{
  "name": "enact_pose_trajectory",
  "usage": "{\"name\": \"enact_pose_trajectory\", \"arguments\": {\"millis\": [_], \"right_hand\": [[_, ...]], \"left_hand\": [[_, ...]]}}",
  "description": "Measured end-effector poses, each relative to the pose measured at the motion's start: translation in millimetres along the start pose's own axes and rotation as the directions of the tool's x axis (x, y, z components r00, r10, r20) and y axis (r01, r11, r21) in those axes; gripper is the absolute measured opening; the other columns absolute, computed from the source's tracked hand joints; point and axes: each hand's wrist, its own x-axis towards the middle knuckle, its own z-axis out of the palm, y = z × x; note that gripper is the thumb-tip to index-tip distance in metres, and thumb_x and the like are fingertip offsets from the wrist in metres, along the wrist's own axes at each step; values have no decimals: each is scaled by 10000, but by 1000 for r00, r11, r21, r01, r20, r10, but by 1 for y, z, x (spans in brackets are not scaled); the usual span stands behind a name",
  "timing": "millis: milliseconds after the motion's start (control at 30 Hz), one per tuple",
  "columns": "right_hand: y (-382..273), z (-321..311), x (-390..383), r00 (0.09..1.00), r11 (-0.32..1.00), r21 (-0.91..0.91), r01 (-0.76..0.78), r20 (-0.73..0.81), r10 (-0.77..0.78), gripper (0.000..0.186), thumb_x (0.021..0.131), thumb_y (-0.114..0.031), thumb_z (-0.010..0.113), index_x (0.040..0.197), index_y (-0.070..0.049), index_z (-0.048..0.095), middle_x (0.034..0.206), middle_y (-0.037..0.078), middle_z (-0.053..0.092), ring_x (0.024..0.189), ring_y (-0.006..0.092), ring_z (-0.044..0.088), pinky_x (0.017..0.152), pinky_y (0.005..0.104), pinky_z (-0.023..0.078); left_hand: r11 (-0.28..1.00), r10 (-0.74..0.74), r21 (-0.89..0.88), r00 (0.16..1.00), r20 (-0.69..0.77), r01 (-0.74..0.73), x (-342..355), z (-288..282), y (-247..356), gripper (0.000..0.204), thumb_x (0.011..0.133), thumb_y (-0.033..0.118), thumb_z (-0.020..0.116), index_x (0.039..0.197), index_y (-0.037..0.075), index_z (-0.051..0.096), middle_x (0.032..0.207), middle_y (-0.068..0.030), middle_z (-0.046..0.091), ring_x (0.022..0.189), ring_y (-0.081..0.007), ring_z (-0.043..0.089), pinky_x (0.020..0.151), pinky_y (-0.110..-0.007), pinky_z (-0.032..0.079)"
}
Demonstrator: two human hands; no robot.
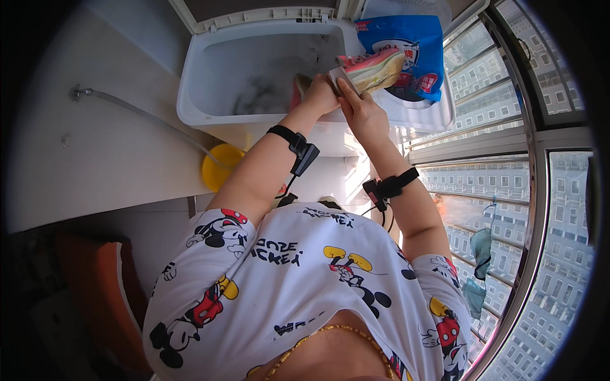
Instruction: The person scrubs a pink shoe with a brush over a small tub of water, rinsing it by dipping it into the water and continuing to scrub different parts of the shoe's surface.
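My left hand [321,95] and my right hand [367,117] meet over the front rim of a white twin-tub washing machine [190,95]. Both are closed on a long pink, green and cream striped item [379,71], perhaps a shoe, which points up to the right. A flat grey-brown piece [341,79] shows under the right fingers; what it belongs to is unclear. Beside the left hand, a pink and olive piece [298,89] sticks out, partly hidden. Behind the striped item lies a blue washing-powder bag [427,47].
Cloudy water and a dark blurred patch [257,92] show in the left tub. A yellow basin [219,166] stands below, with a grey hose [143,119] running into it from the wall. Barred windows [483,165] line the right side. An orange object [114,276] lies lower left.
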Motion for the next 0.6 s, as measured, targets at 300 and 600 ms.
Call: {"name": "enact_pose_trajectory", "arguments": {"millis": [300, 600], "right_hand": [[8, -10, 31, 985, 926, 372, -63, -124, 117, 377, 911, -223, 593, 1286, -190, 572, 844, 179, 655, 697, 310, 643, 633, 340, 502], [-50, 15, 57, 991, 908, 412, -80, -66, 117, 381, 887, -284, 608, 1263, -234, 582, 787, 159, 635, 680, 334, 634, 595, 406, 509]], "left_hand": [[991, -117, 43, 976, -181, 127, -27, -46, 24, 790, 581, 329, 881, 1230, 61, 519, 1166, -182, 527, 1052, -328, 549, 905, -391, 467], [980, -195, -25, 922, -335, 198, -48, -88, 11, 764, 600, 323, 853, 1236, 69, 512, 1143, -181, 529, 1057, -329, 541, 879, -401, 478]]}}
